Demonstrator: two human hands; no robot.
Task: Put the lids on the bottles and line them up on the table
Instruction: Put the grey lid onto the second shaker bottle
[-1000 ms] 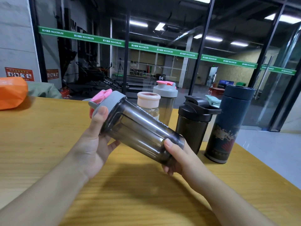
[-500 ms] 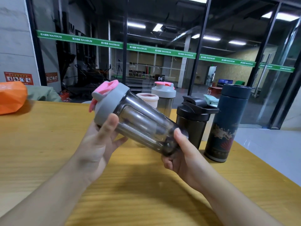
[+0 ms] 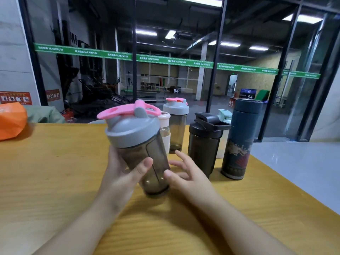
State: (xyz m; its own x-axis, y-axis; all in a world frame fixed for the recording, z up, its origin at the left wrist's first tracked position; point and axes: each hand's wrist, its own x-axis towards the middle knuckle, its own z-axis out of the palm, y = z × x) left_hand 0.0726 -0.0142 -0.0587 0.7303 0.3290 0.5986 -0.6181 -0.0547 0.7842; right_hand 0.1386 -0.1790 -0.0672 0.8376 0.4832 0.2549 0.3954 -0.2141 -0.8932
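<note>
Left hand (image 3: 121, 173) wraps the smoky shaker bottle (image 3: 147, 162), now swung nearly upright from its earlier sideways tilt, base just over the wooden table (image 3: 55, 181). Right hand (image 3: 185, 173) has let go, fingers spread beside it. Grey lid (image 3: 132, 129) looks seated, so it's ready to join the row: black shaker (image 3: 204, 144), navy flask (image 3: 239, 140), grey-lidded shaker (image 3: 176, 124) behind.

Smooth translucent plastic shaker (image 3: 147, 162), woodgrain table (image 3: 55, 172).
</note>
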